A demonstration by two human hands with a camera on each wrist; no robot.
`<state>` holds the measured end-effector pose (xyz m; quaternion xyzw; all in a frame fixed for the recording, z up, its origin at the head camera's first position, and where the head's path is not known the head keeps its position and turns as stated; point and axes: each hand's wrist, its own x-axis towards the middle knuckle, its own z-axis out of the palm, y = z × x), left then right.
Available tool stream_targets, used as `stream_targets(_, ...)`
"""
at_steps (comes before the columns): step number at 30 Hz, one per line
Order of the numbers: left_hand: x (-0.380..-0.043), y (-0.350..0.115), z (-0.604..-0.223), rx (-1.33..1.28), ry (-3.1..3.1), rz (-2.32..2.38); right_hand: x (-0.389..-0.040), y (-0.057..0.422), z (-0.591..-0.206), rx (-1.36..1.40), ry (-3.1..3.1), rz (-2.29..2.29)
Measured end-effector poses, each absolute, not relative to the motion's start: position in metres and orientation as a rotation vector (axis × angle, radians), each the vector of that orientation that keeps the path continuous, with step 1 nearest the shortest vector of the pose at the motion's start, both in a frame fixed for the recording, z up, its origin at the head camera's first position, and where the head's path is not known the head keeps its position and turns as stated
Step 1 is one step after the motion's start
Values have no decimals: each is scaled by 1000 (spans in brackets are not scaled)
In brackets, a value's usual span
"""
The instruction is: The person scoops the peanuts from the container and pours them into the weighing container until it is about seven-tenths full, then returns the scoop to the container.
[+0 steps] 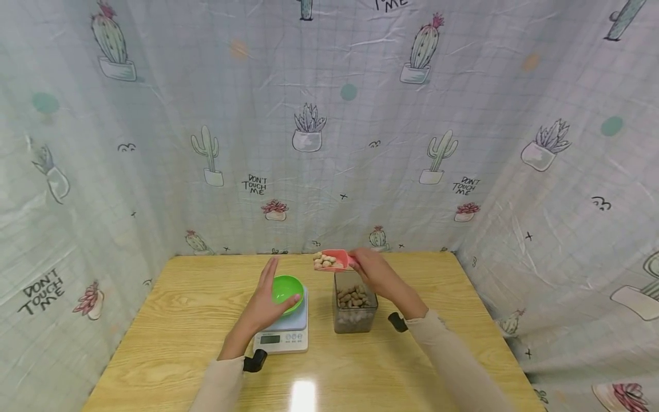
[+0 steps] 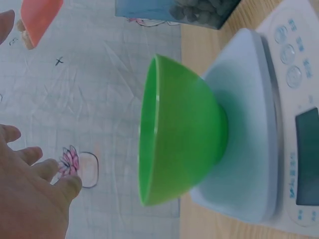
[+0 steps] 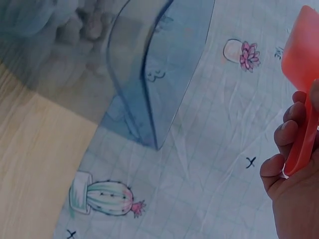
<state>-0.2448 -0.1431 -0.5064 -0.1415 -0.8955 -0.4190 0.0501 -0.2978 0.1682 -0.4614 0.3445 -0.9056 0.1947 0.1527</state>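
Note:
My right hand (image 1: pixel 377 273) grips the handle of a red scoop (image 3: pixel 302 55), held level above the back of a clear container (image 1: pixel 355 321). Peanuts in their shells (image 1: pixel 328 261) fill the scoop. More peanuts (image 1: pixel 353 297) lie inside the container. A green bowl (image 2: pixel 187 132) sits on the plate of a white kitchen scale (image 1: pixel 282 343). Beside and above the bowl hovers my left hand (image 1: pixel 264 307), its fingers extended and holding nothing. In the left wrist view the left fingers (image 2: pixel 47 169) are apart from the bowl's rim.
A wooden table (image 1: pixel 195 320) carries the scale on the left and the container right of it. A patterned curtain (image 1: pixel 360 171) hangs behind the table and along both sides. Black wrist mounts (image 1: pixel 254 361) sit on both forearms.

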Motion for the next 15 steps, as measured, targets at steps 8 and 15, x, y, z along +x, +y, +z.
stream_targets(8,-246,-159,-526,-382,-2763,-1263,-299,144,-468,1054,-2523,532)
stream_targets(15,-252,-167,-541,-377,-2782,-1270,-300,128,-475,1033,-2586,552)
